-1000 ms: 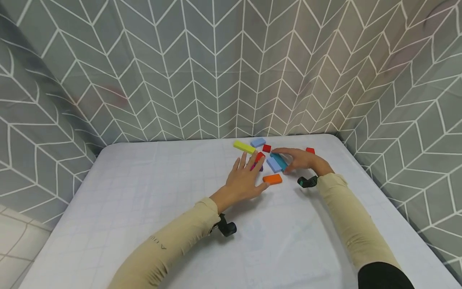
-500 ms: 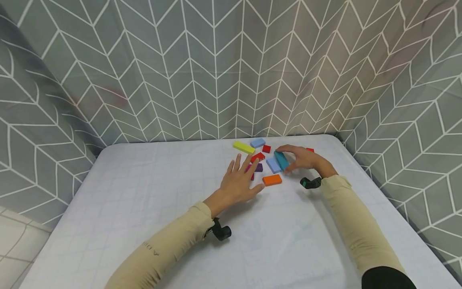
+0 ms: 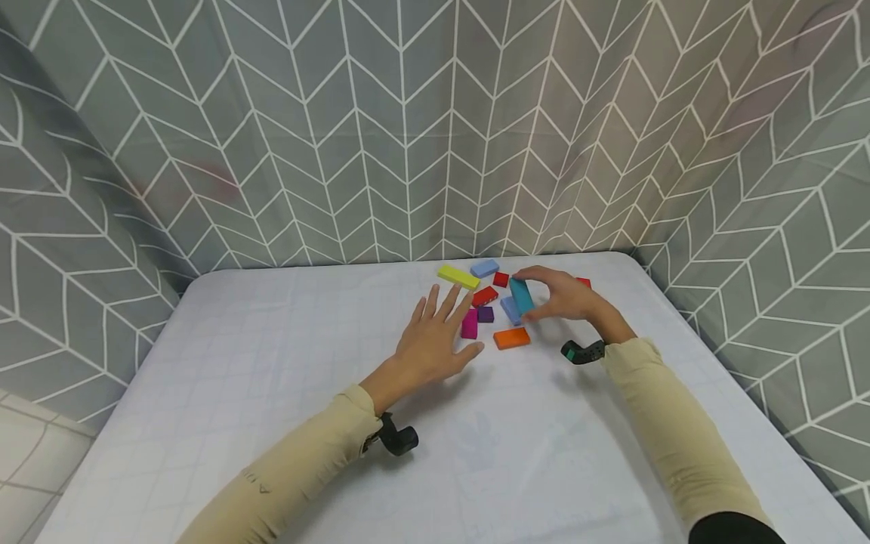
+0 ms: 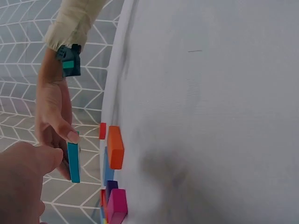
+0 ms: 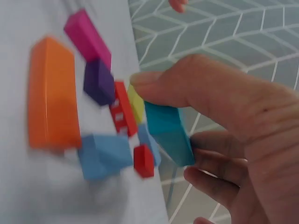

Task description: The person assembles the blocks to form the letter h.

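Note:
My right hand (image 3: 567,293) pinches a teal block (image 3: 522,295) by its two ends, thumb at the near end and fingers at the far one. In the right wrist view the teal block (image 5: 169,131) is held up off the table. Fingers spread and straight, my left hand (image 3: 430,340) hovers left of the pile and holds nothing. Nearest to it lie a magenta block (image 3: 470,324) and a purple block (image 3: 485,314). A light blue block (image 3: 510,310) lies partly behind the teal one, with an orange block (image 3: 512,338) in front.
Farther back on the white table (image 3: 272,363) are a yellow block (image 3: 458,276), another light blue block (image 3: 485,268), a small red block (image 3: 501,279) and a red block with holes (image 3: 485,296). One more red block (image 3: 584,282) shows behind my right hand. A patterned curtain (image 3: 408,136) hangs behind.
My left hand has drawn back to the left and toward me, uncovering the magenta and purple blocks. The right hand has lifted the teal block and tilted it more upright.

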Motion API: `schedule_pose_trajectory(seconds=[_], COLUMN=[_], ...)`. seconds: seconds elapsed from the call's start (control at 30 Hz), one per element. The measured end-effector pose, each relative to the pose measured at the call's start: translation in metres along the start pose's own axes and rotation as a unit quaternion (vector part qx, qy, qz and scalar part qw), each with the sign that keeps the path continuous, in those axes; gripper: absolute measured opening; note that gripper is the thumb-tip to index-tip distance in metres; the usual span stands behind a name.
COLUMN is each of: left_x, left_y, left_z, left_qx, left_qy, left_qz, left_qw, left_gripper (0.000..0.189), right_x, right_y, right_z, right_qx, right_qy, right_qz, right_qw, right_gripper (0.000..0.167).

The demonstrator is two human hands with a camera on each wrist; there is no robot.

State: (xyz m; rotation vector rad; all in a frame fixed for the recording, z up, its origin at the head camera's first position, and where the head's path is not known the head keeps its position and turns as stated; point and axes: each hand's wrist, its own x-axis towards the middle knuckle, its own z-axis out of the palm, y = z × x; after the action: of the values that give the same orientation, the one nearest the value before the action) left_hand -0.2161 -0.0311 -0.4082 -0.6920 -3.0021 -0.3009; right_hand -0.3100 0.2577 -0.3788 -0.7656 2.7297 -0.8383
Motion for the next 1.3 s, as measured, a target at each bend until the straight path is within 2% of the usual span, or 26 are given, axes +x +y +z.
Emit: schedule_pose_trajectory(seconds=[0.37, 0.57, 0.7, 0.83, 1.03, 1.3], left_x=[-0.029, -0.046, -0.056, -0.067, -0.084, -0.103], left_y=[-0.027, -0.040, -0.046, -0.050, -0.056, -0.064], left_z=[-0.023, -0.033, -0.040, -0.046, -0.048, -0.041], left_qx=[-0.011, -0.039, -0.052, -0.058, -0.058, -0.052], left_qy=[0.024, 0.049, 0.067, 0.085, 0.096, 0.100], left_qz=[-0.006, -0.010, -0.002, 0.011, 0.025, 0.033], left_qw=[0.9996, 0.9980, 0.9964, 0.9947, 0.9934, 0.9931], left_gripper=[0.094, 0.093, 0.091, 0.090, 0.088, 0.086], right_x=[-0.013, -0.017, -0.018, -0.020, -0.022, -0.026], right_y=[-0.039, -0.056, -0.069, -0.080, -0.096, -0.113], right_z=[0.012, 0.023, 0.029, 0.036, 0.050, 0.067], right_qx=[-0.011, 0.007, 0.015, 0.026, 0.032, 0.026], right_qy=[0.039, 0.050, 0.060, 0.072, 0.085, 0.098], right_qz=[-0.014, -0.032, -0.028, -0.057, -0.108, -0.138], right_qw=[0.9991, 0.9982, 0.9977, 0.9954, 0.9900, 0.9852], right_gripper=[0.084, 0.086, 0.088, 0.083, 0.079, 0.079])
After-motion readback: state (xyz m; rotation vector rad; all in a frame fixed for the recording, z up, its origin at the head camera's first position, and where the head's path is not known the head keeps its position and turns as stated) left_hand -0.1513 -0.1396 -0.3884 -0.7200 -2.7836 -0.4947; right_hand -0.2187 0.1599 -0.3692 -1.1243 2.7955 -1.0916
